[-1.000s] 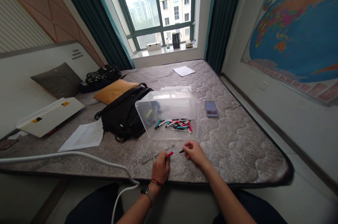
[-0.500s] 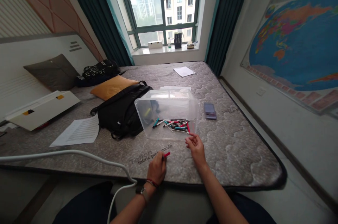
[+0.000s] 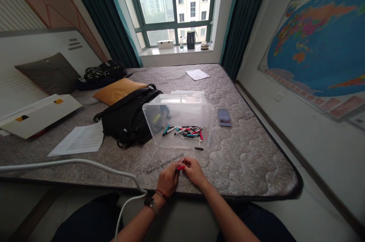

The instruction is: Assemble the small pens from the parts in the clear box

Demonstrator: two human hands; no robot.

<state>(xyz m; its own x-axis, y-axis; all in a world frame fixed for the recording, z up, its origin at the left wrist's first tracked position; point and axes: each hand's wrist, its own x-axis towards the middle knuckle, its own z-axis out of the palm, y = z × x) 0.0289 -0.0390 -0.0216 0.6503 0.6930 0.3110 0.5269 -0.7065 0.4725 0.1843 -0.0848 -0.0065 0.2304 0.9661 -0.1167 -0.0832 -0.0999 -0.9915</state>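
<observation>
Just above the mattress's front edge, my two hands meet. My left hand (image 3: 168, 178) is closed around a red pen barrel (image 3: 181, 167), whose end pokes out past the fingers. Pinched in my right hand (image 3: 194, 171) is a thin white stick (image 3: 183, 160) that looks like a pen refill, held close to the red barrel; the fingers partly hide it. Beyond them, a clear plastic bin (image 3: 151, 120) lies with its opening towards me. Pens and pen parts (image 3: 188, 131) in red, teal, white and black are piled inside. A short black pen part (image 3: 199, 148) lies before the bin's rim.
A black backpack (image 3: 128, 116) lies against the bin's left side, with a printed sheet (image 3: 78, 139) nearby. Right of the bin sits a small bluish-grey stack (image 3: 224, 117). A white cable (image 3: 94, 164) crosses the front left. Another paper (image 3: 197, 74) lies farther back.
My right hand has drawn back from the bin's rim to my left hand, bringing the thin white stick along. The black pen part in front of the bin now shows.
</observation>
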